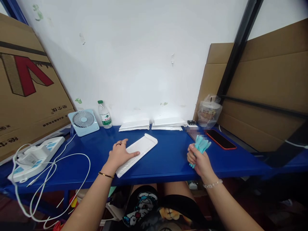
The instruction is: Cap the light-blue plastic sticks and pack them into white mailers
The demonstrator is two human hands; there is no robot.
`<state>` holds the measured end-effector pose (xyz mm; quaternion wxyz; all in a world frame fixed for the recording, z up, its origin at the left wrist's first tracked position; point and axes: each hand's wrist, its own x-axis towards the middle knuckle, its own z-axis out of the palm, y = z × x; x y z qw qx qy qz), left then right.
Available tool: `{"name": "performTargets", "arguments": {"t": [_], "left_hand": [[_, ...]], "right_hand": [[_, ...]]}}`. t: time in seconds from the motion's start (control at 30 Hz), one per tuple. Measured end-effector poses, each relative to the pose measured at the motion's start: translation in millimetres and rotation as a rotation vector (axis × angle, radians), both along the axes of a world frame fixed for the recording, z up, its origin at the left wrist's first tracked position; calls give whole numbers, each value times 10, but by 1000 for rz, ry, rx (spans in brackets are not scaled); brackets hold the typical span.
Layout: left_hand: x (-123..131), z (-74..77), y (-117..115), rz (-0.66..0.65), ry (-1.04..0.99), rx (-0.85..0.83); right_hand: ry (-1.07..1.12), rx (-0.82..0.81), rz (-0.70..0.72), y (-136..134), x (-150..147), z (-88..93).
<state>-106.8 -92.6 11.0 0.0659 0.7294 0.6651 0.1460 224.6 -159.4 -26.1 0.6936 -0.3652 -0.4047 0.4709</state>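
Note:
On the blue table, a long white packet (141, 148) lies at a slant in front of me. My left hand (122, 154) rests at its left side, thumb stretched over the packet and fingers apart, not closed round it. To the right, my right hand (197, 158) is closed round a bundle of light-blue plastic pieces (202, 144), held just above the table's front part. The pieces fan out above the fist, and their lower tips show below it.
Along the wall stand a blue fan (83, 121), a water bottle (105, 115) and two stacks of white packets (134, 124). A power strip (36, 160) with loose cables is at left. A phone (221, 140) and a bagged cup (209, 112) are at right.

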Motion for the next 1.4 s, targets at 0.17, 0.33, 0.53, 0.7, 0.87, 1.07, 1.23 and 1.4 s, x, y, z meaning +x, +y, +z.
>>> {"name": "performTargets", "arguments": {"t": [0.17, 0.33, 0.53, 0.7, 0.87, 1.07, 1.23, 1.4], "left_hand": [[195, -74, 51, -185, 113, -153], [398, -50, 7, -163, 101, -55], [662, 80, -138, -271, -1, 189], [838, 142, -223, -434, -234, 340], [951, 88, -234, -460, -535, 477], [1177, -59, -172, -352, -864, 556], [1268, -140, -110, -279, -972, 531], [1266, -96, -103, -295, -1055, 497]], "right_hand": [[-125, -2, -141, 21, 3, -30], [-10, 38, -78, 84, -5, 107], [187, 155, -40, 302, -157, 609], [175, 267, -58, 470, -308, 980], [36, 254, 11, 461, -461, 1179], [-414, 56, 269, 436, -740, 1508], [-577, 57, 382, 465, -898, 1673], [-640, 26, 389, 488, -911, 1712]]}}
